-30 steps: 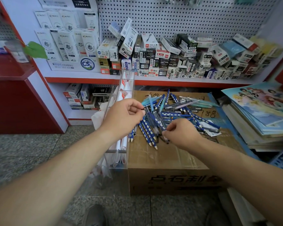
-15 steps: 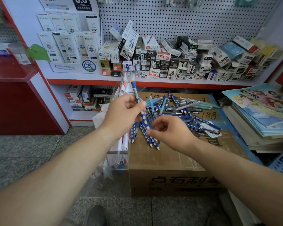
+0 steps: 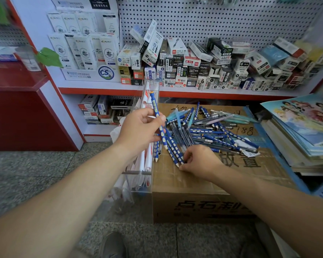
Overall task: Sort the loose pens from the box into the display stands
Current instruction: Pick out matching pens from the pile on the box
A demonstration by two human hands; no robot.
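A heap of loose pens (image 3: 209,131), mostly blue with white dots plus some dark and teal ones, lies on top of a brown cardboard box (image 3: 194,183). My left hand (image 3: 138,133) holds one blue dotted pen (image 3: 156,110) upright, its yellow-tipped end pointing up. Below that hand more blue pens hang with their tips down. My right hand (image 3: 199,161) rests on the box top and pinches the near ends of blue pens at the heap's front edge. A clear acrylic display stand (image 3: 145,174) with white and red pens stands against the box's left side.
A red-edged shelf (image 3: 175,90) behind carries many small stationery boxes under a pegboard. A stack of picture books (image 3: 306,131) lies to the right of the box. A red counter (image 3: 17,108) stands at the left. The floor is grey speckled stone.
My left hand has raised a blue pen upright from the heap. My right hand moved down and left to the near ends of the blue pens at the heap's front.
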